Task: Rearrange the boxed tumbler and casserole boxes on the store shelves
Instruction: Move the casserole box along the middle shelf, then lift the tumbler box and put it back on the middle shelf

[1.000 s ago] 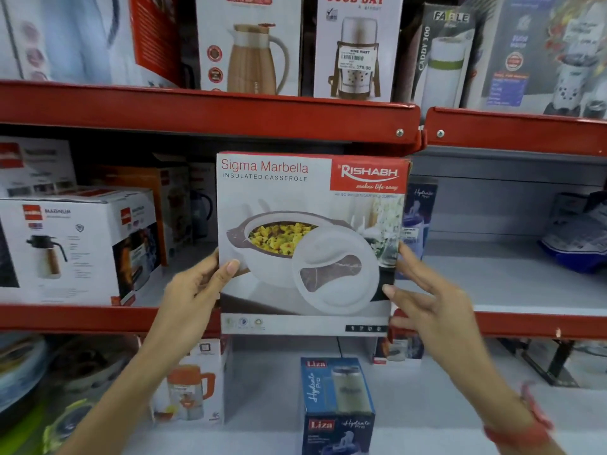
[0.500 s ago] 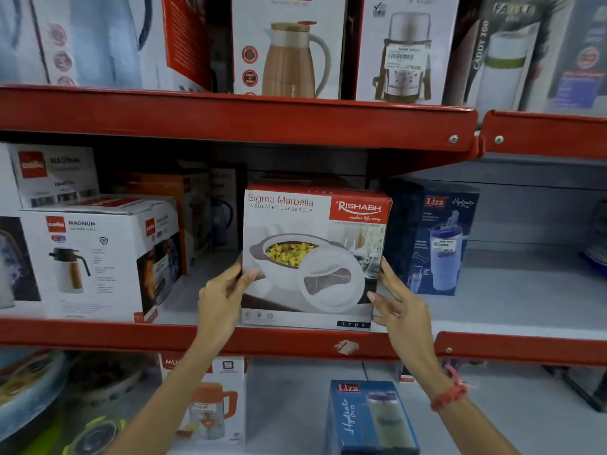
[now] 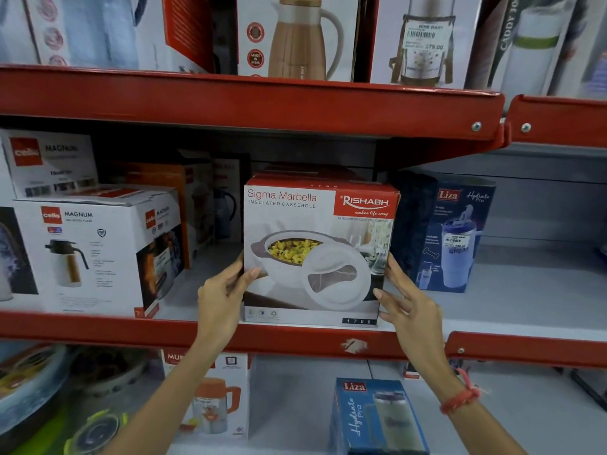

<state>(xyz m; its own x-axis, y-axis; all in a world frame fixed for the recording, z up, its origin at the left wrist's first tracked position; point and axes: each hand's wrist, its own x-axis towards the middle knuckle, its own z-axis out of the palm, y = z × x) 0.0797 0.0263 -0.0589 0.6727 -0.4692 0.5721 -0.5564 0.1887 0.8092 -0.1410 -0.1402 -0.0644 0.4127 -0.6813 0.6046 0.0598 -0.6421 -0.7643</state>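
Item under handling: a white and red cardboard casserole box (image 3: pixel 317 254), printed "Sigma Marbella Insulated Casserole", standing upright on the grey middle shelf with red front lip (image 3: pixel 295 339). Its front face sits just behind the lip, squarely facing out.

Left hand (image 3: pixel 223 297): at the box's 9 o'clock edge, thumb laid on the front face, fingers wrapped out of sight behind the left side. Right hand (image 3: pixel 407 307): at the 4 o'clock corner, fingers spread flat along the right side, thumb near the lower front corner. The box is pressed between the two hands; neither is closed into a fist.

Neighbours: at 3 o'clock of the box, a dark blue cardboard tumbler box (image 3: pixel 450 231) marked "Liza", just beside it and set further back. At 9 o'clock, a white flask box (image 3: pixel 95 254) marked "Magnum", apart from it. A second blue tumbler box (image 3: pixel 377 418) lies on the shelf below, at 6 o'clock.

Assessment: the step in hand appears to be seating the casserole box. The base looks to be resting on the shelf, though contact cannot be confirmed. The next move likely calls for squaring it, releasing both hands, then attending to a tumbler box.
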